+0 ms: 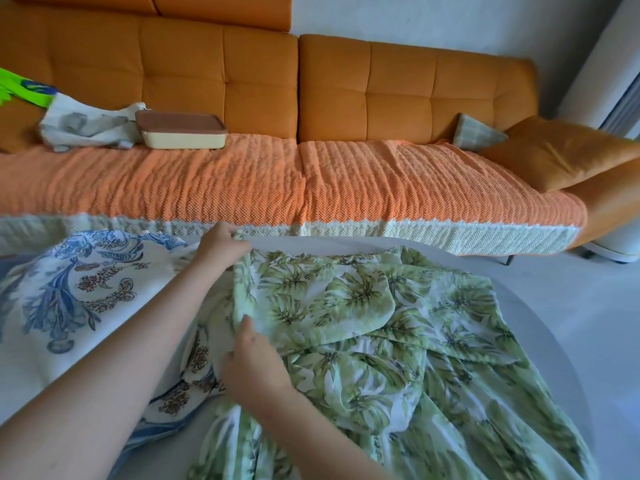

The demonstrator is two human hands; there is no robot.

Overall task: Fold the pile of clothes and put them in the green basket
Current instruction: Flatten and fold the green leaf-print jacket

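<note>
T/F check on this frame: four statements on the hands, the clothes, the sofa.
1. The left hand and right hand both grip the green garment. True.
2. The blue garment lies right of the green one. False: it lies to its left.
3. A lidded box sits on the sofa. True.
4. The green garment lies on the sofa. False: it lies on the table.
</note>
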